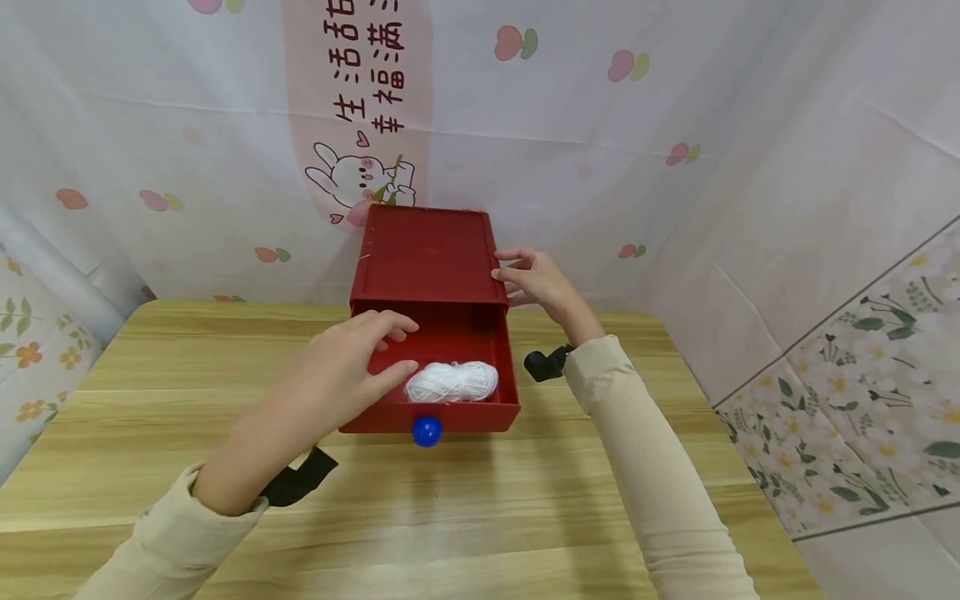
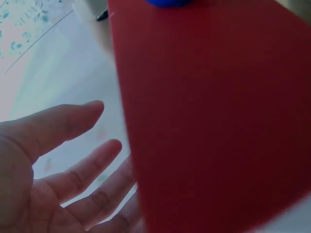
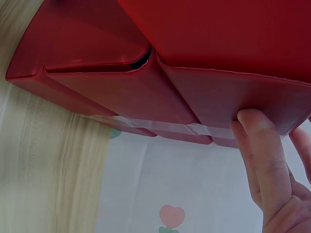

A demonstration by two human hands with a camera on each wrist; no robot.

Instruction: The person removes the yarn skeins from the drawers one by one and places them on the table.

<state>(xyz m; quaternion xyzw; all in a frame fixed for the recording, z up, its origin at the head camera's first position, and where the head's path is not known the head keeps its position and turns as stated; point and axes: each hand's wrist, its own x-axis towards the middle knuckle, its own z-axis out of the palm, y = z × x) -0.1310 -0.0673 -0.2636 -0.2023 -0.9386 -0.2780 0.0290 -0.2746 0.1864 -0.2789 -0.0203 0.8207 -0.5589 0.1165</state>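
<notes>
A red drawer box (image 1: 435,254) stands at the back of the table, its drawer (image 1: 506,367) pulled out toward me. Inside the drawer, near its front, lies a white skein of yarn (image 1: 453,382). A round blue knob (image 1: 427,431) sits on the drawer front. My left hand (image 1: 341,367) is over the drawer's left side, fingers spread and thumb close to the yarn, holding nothing. On the box's right side rests my right hand (image 1: 536,279); in the right wrist view its extended fingers (image 3: 265,145) touch the red side wall.
The box stands on a light wooden table (image 1: 225,375). Behind it hangs a white printed curtain (image 1: 525,150), close to the box's back. A floral panel (image 1: 862,392) is at the right. Black wrist mounts (image 1: 547,364) sit on both forearms.
</notes>
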